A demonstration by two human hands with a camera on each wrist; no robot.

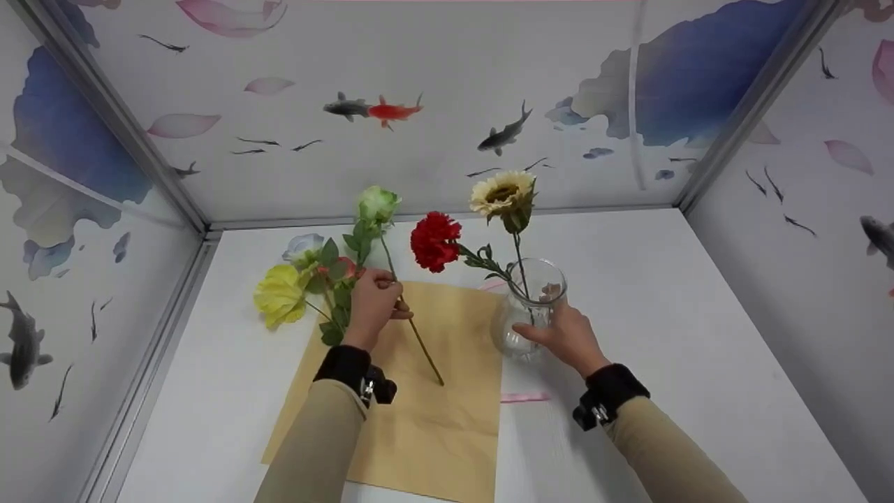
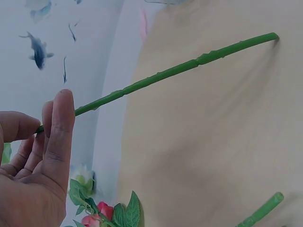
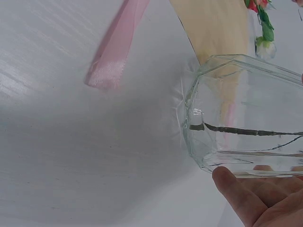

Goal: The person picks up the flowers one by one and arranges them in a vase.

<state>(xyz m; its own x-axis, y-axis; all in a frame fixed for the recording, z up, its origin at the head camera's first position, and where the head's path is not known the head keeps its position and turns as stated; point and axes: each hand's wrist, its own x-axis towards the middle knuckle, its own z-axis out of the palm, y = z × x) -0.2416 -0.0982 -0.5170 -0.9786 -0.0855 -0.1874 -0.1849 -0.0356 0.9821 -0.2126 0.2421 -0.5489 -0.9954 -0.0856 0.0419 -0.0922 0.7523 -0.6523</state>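
Note:
A pale green flower [image 1: 378, 205] stands at a slant with its stem [image 1: 424, 349] pinched by my left hand [image 1: 370, 307]. In the left wrist view, thumb and fingers meet on the green stem [image 2: 161, 75], whose cut end reaches over the brown paper. My right hand [image 1: 569, 334] grips the side of a clear glass vase [image 1: 506, 332], thumb in front. A red carnation [image 1: 436, 242] leans left out of the vase, and a cream sunflower [image 1: 504, 195] rises upright from it. Dark stems show through the faceted glass in the right wrist view.
Brown wrapping paper [image 1: 433, 433] lies on the white table [image 1: 663, 293]. At its left edge are a yellow flower [image 1: 281, 296], a pale blue flower [image 1: 302, 248] and a red flower partly hidden by leaves. Pink ribbon [image 1: 527, 397] extends beside the paper. Printed panels enclose the table.

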